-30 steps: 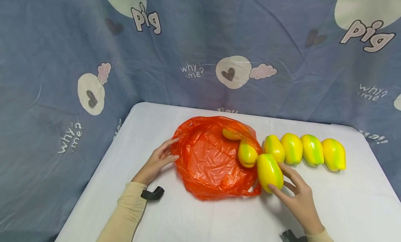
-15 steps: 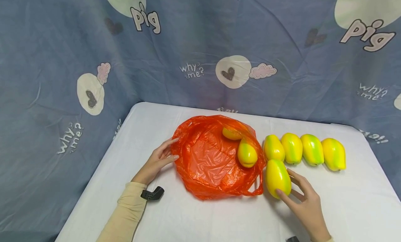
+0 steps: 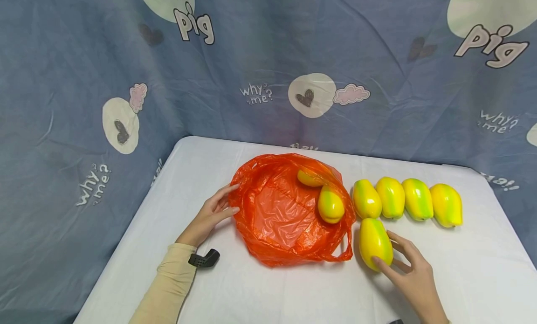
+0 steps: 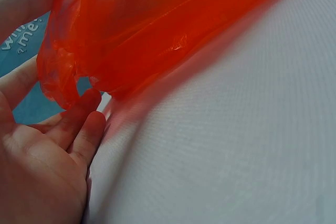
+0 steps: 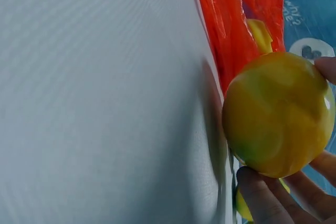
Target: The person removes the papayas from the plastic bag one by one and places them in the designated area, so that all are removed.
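Observation:
A red plastic bag (image 3: 277, 217) lies with its mouth open, two yellow-green fruits inside its right part, one of them (image 3: 331, 205) in plain sight. My left hand (image 3: 206, 220) touches the bag's left side, thumb and fingers spread apart; in the left wrist view the hand (image 4: 47, 150) has fingertips against the red plastic (image 4: 142, 40). My right hand (image 3: 413, 272) holds a yellow-green fruit (image 3: 375, 244) between thumb and fingers, right of the bag's handle loop. The right wrist view has this fruit (image 5: 278, 114) up close, fingers (image 5: 262, 198) around its side.
Several more yellow-green fruits (image 3: 390, 198) stand in a row behind the held one, at the bag's right. A white cloth (image 3: 293, 296) covers the table. A patterned blue curtain (image 3: 235, 49) hangs behind and at the left.
My right hand has moved right and towards me with the fruit, away from the bag. The bag's handle loop has opened out at its right front. My left hand has stayed put.

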### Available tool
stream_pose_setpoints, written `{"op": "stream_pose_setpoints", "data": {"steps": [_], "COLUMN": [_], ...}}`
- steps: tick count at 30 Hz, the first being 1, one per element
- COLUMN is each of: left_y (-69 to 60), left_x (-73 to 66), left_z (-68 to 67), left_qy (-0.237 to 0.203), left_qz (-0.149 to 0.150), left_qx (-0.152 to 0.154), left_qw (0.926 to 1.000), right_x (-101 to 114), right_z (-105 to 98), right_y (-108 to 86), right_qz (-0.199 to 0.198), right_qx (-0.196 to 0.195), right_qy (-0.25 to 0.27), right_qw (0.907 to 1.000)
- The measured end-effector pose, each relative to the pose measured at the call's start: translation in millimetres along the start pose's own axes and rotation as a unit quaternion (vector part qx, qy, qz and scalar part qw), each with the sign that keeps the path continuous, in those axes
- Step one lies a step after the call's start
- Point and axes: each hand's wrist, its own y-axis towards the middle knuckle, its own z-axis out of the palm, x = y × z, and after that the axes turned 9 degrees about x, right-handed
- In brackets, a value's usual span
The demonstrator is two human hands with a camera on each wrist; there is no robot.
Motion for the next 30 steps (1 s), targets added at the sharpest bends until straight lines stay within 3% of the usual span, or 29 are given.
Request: {"op": "stream_pose_setpoints", "data": {"steps": [16,30], "left_y": [1.1,0.4], "left_x": [0.8,0.0], "left_z": [0.3,0.0], "left_qy": [0.0,0.001], "left_qz": [-0.003,0.0], "left_qx": [0.0,0.002], "left_qw": [1.0,1.0], "right_x": [-0.9,-2.1], "right_z": [-1.4,-2.8], "right_y": [2.4,3.3], "right_qz": [0.051,0.047], "right_qx": [0.024,0.032], "right_qy": [0.002,-0.002], "right_qw": [0.9984,0.9984]}}
